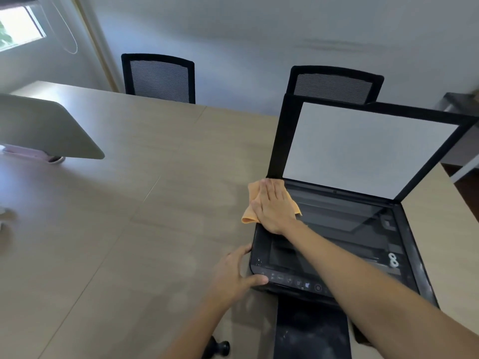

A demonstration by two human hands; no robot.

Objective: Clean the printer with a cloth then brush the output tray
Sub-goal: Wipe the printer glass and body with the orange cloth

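A black printer point(404, 244) sits on the right of a light wooden table point(155, 203), its scanner lid point(363, 149) raised and showing a white inner face. My right hand point(274, 206) lies flat on an orange cloth point(252, 196), pressing it onto the far left corner of the scanner glass by the lid hinge. My left hand point(236, 273) rests against the printer's near left corner, thumb on the control panel. The dusty black output tray point(311, 330) sticks out toward me below the printer.
Two black mesh-backed chairs point(159, 77) point(334, 84) stand behind the table's far edge. A grey monitor back point(49, 128) is at the left. A small black knob-shaped object point(220, 347) shows at the bottom near the table's front edge. A white wall is beyond.
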